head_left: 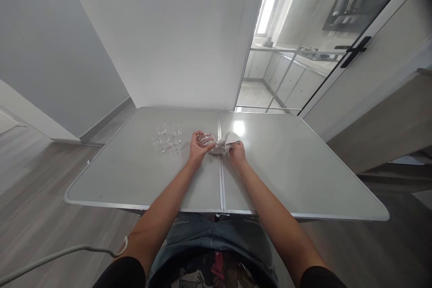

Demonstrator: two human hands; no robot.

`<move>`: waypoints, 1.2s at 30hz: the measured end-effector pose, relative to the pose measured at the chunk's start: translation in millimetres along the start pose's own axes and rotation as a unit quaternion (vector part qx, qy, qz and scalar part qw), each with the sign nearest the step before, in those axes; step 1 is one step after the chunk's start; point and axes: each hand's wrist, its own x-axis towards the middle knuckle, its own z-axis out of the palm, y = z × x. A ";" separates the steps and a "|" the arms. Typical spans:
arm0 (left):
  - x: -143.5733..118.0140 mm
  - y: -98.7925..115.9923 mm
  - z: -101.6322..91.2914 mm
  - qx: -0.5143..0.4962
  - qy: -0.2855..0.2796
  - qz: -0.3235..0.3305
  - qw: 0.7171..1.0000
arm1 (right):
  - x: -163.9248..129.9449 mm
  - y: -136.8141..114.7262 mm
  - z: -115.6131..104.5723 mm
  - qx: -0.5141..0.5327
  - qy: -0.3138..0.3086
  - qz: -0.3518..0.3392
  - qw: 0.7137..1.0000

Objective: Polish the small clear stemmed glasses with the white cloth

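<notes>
Left hand [200,145] fingers grip clear glass [206,139]; right hand [237,151] pinches crumpled cloth [223,145] (white)

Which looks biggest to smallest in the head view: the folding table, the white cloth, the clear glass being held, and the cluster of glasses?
1. folding table, by far.
2. cluster of glasses.
3. and 4. white cloth in the right hand and clear glass in the left hand: similar, both partly hidden, so unranked.

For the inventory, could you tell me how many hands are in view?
2: the left hand holds a clear glass; the right hand holds a cloth against it.
</notes>
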 end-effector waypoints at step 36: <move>5.1 3.9 -2.6 -0.018 0.121 0.062 0.991 | -17.4 -9.1 2.7 -0.120 -0.143 -0.008 0.982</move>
